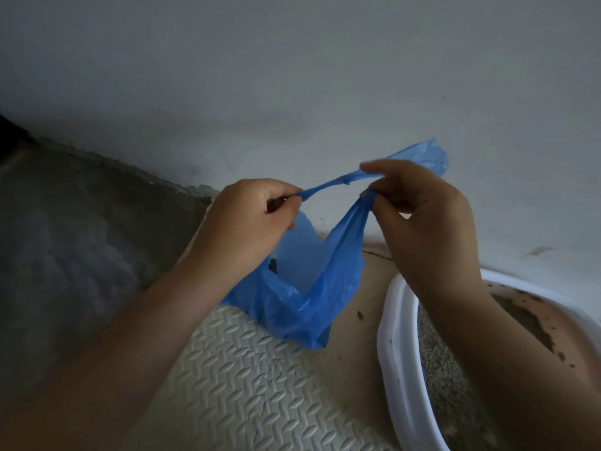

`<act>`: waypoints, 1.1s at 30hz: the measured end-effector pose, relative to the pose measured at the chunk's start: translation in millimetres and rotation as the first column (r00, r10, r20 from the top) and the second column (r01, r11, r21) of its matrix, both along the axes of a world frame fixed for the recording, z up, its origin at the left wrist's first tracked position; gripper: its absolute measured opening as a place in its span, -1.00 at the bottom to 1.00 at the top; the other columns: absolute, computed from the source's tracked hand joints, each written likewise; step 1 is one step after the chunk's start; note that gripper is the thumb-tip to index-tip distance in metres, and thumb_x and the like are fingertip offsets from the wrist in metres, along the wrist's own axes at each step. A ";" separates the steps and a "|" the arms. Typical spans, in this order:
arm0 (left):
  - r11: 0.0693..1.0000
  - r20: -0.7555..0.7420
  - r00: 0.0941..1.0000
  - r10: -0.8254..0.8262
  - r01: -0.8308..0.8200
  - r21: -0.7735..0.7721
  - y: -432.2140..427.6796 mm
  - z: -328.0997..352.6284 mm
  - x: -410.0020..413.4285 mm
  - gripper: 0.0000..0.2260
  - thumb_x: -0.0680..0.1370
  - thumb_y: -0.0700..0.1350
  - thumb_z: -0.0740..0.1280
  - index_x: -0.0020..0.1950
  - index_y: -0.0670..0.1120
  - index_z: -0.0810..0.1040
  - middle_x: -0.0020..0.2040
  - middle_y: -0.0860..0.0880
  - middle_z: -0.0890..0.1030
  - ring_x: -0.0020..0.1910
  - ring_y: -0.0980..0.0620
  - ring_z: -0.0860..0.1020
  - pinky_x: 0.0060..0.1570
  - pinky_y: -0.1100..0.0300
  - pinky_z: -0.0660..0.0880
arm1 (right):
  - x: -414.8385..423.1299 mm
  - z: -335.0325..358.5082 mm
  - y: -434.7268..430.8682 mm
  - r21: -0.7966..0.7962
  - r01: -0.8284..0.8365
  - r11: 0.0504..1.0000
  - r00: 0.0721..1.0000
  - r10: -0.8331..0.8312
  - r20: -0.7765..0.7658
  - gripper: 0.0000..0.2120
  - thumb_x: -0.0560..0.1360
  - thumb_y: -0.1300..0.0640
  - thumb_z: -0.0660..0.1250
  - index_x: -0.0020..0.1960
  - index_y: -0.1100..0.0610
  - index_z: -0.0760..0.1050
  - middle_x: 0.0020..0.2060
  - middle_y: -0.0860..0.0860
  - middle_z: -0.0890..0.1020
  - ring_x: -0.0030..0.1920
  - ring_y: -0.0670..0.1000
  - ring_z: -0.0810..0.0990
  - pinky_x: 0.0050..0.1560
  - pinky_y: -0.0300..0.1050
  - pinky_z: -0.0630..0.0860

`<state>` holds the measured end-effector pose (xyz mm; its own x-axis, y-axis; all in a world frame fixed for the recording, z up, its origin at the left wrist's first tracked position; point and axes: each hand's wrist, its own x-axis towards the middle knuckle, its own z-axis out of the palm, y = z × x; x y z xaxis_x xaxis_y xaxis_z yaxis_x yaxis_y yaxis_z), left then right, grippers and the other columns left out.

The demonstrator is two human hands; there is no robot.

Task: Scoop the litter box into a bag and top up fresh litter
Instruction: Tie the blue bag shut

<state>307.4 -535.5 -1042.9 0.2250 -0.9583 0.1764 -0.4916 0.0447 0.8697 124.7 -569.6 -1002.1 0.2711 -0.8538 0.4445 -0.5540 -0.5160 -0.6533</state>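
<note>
Blue bag [302,307] handles pinched in my left hand [247,219] and right hand [422,219] suggest scooping is finished; the litter box [395,336] below my right hand awaits topping up.

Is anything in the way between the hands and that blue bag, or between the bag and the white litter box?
Nothing visible. The left hand and right hand both pinch handles of the blue bag, and only bare floor separates it from the litter box.
</note>
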 end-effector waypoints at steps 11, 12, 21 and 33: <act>0.992 -0.039 0.991 -0.125 0.126 0.026 -0.9 -3.6 -13.8 -0.82 0.57 -0.12 0.28 0.01 0.14 0.62 -0.33 0.12 0.62 -0.35 0.20 0.57 -0.32 0.39 0.45 | 3.3 0.5 -1.5 0.161 -0.057 0.985 0.997 0.049 0.057 -0.82 0.46 0.29 0.39 -0.12 0.00 0.58 -0.25 -0.21 0.63 -0.20 -0.22 0.62 -0.17 -0.43 0.49; 0.991 -0.032 0.991 -0.129 0.130 0.025 -0.7 -4.1 -15.8 -0.82 0.58 -0.12 0.28 0.03 0.14 0.62 -0.33 0.12 0.61 -0.33 0.20 0.57 -0.31 0.40 0.46 | 4.0 1.8 -2.1 0.169 -0.070 0.983 0.997 0.066 0.031 -0.81 0.45 0.28 0.39 -0.13 -0.02 0.58 -0.26 -0.20 0.63 -0.21 -0.22 0.61 -0.20 -0.43 0.48; 0.955 -0.094 0.955 -0.280 0.287 0.069 -2.2 -3.7 -21.7 -0.80 0.60 -0.09 0.24 0.07 0.17 0.59 -0.29 0.24 0.59 -0.25 0.28 0.56 -0.23 0.47 0.42 | -1.1 3.6 -10.2 0.099 -0.120 0.988 0.990 0.127 -0.063 -0.81 0.45 0.23 0.41 -0.11 -0.07 0.63 -0.17 -0.17 0.60 -0.13 -0.16 0.56 -0.18 -0.41 0.41; 0.958 -0.079 0.956 -0.281 0.285 0.041 -7.1 -8.3 -24.7 -0.91 0.53 -0.02 0.35 -0.03 0.06 0.65 -0.31 0.24 0.59 -0.33 0.29 0.53 -0.30 0.45 0.39 | -2.8 -4.5 -10.7 0.123 -0.082 0.989 0.996 0.086 -0.033 -0.77 0.46 0.24 0.40 -0.11 -0.11 0.60 -0.16 -0.17 0.63 -0.18 -0.18 0.58 -0.21 -0.37 0.48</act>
